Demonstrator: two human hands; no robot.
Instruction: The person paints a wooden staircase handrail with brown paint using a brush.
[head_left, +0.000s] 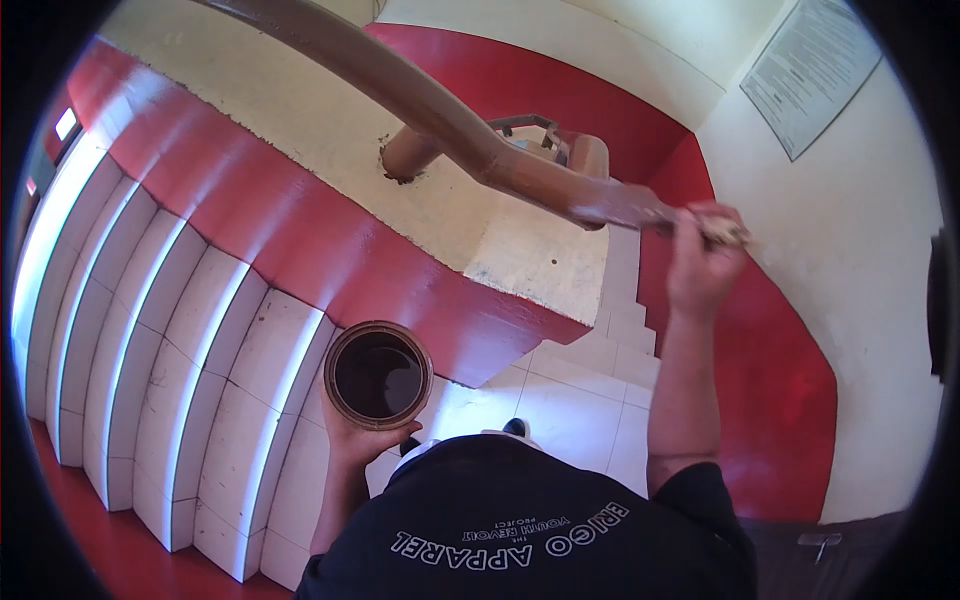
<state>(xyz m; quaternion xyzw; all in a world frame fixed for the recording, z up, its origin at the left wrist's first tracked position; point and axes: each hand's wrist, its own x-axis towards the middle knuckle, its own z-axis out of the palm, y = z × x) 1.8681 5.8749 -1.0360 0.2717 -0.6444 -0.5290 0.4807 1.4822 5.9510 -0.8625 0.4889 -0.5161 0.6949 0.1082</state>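
Note:
Around an open can (pixel 378 376) of dark liquid, my left hand (pixel 352 438) is closed, its fingers mostly under and behind the can. My right hand (pixel 706 262) is raised at the right and closed on a paintbrush (pixel 728 232). The brush reaches toward the end of a brown handrail (pixel 520 170) and looks smeared by motion there. A brown post (pixel 408 155) joins the rail to a cream-coloured ledge (pixel 540 255), with chipped paint round its base.
White tiled steps (pixel 220 400) run down the left side. Below the ledge is a glossy red band (pixel 400 270). A red and cream wall (pixel 800 400) stands at the right, with a printed sheet (pixel 812 75) above. White floor tiles (pixel 570 405) lie near my feet.

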